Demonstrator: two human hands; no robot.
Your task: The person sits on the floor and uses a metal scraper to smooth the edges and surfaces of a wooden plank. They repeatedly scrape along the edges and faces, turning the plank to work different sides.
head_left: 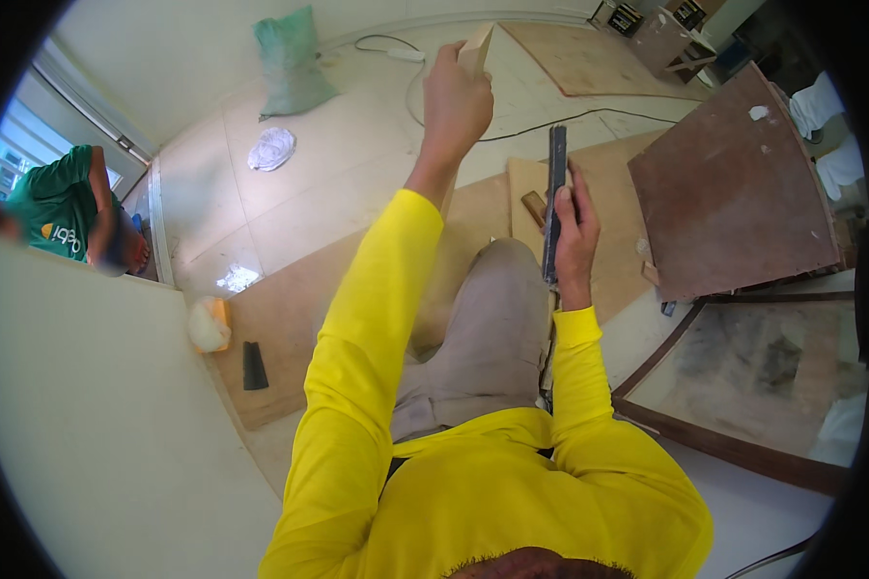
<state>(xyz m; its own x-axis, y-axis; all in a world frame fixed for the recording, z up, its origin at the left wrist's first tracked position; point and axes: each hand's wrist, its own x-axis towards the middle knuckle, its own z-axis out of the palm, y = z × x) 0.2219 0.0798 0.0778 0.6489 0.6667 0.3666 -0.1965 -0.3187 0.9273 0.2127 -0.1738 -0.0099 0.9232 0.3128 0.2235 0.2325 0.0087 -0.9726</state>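
Pointing lengthwise forward — wood strip point(476, 50) clasped in left grip point(457, 101), dark bar point(555, 174) in right grip point(576, 232).

Long narrow charcoal-black bar point(554, 193); pale tan narrow strip point(475, 50); plain yellow long-sleeved shirt point(521, 482); far left, bulging green plastic sack point(290, 63); right, reddish-brown flat panel point(729, 188), white-spotted.
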